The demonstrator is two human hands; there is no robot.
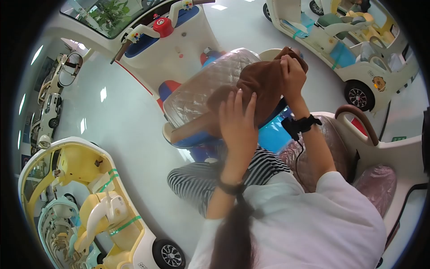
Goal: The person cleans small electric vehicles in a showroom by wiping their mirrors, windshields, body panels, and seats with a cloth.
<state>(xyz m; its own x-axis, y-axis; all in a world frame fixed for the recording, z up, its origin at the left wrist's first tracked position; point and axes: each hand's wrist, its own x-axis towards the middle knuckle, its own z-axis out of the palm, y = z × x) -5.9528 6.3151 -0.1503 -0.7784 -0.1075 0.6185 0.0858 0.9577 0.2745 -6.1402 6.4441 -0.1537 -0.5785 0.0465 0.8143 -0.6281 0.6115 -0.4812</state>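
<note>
A brown cloth (264, 80) lies bunched over a plastic-wrapped quilted seat (206, 87). My right hand (293, 76) grips the cloth's upper right part, with its fingers curled into it. On the cloth's lower left side rests my left hand (237, 116), its fingers spread and slightly blurred. Below the cloth, the seat's brown edge (195, 127) runs toward the lower left. A black strap with a small device and cable sits on my right wrist.
A white vehicle front with handlebars (163, 49) stands beyond the seat. To the right is a wrapped seat with a brown armrest (358, 119). A yellow vehicle (89, 197) stands at lower left, and a cream vehicle (331, 45) at upper right.
</note>
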